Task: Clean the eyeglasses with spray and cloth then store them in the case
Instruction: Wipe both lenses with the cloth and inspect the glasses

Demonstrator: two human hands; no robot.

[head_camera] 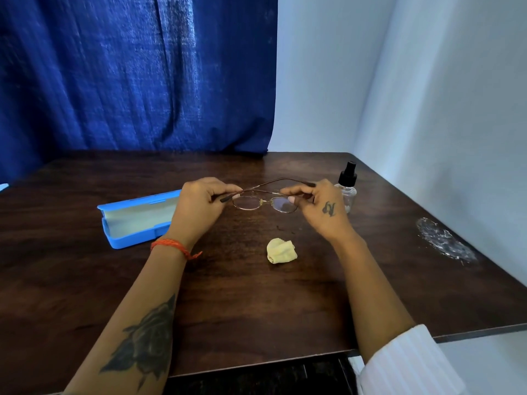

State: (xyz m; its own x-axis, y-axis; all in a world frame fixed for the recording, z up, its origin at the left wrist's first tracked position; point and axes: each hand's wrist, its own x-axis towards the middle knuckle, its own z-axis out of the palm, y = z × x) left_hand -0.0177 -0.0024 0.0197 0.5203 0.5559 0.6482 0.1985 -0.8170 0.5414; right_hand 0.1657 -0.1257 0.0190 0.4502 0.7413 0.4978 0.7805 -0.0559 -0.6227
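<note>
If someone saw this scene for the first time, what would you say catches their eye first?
Probably the eyeglasses, held above the table's middle between the left hand and right hand. Next, the open blue case lying to the left, and the crumpled yellow cloth nearer the person.

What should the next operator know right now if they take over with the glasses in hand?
Left hand and right hand: each has a grip on one end of the eyeglasses, held above the table with the temples folded.
Case: open, lying left.
Cloth: crumpled, near the front.
Spray bottle: upright, right.
Done: cannot tell whether cleaning is finished.
Left: store glasses, close case.
</note>
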